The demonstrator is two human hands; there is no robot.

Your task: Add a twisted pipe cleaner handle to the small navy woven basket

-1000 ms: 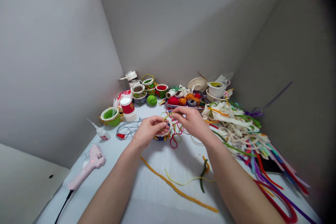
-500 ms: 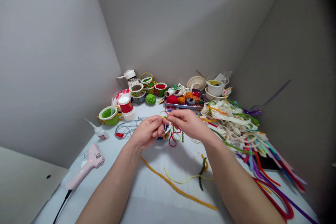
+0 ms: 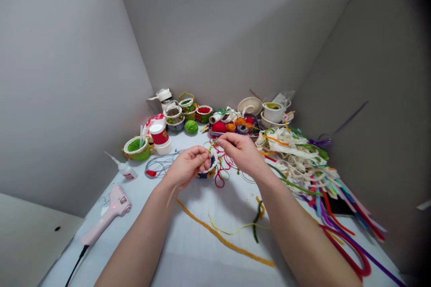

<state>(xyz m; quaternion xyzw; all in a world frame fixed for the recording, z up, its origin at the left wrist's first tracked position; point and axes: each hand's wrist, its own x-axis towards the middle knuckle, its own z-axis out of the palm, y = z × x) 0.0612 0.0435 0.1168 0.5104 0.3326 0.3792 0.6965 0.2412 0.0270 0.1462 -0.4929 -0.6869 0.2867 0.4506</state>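
Observation:
My left hand (image 3: pixel 190 164) is closed, its thumb and fingers pinching a thin yellow-green twisted cord (image 3: pixel 211 147). The cord's other end is pinched by my right hand (image 3: pixel 241 152), so a short length stretches between the fingertips. Just beneath lies a small blue basket (image 3: pixel 206 174) with a white rim, partly covered by my left fingers. Loops of red yarn (image 3: pixel 219 180) lie beside it, below my right hand. Closer to me, an orange chenille strip (image 3: pixel 224 239), a thin yellow strand (image 3: pixel 232 232) and a dark green piece (image 3: pixel 257 223) rest on the white table (image 3: pixel 195 258).
A pink glue gun (image 3: pixel 109 213), a glue bottle (image 3: pixel 126 171) and a green basket (image 3: pixel 137 149) stand left. Small baskets (image 3: pixel 174 116), a green yarn ball (image 3: pixel 191 126) and a tray of yarn (image 3: pixel 232 131) are behind. Lace trims (image 3: pixel 296 152) and coloured strips heap up on the right.
My hands have moved slightly apart, showing more of the twisted cord between them. More of the blue basket is visible below. The view has shifted a little.

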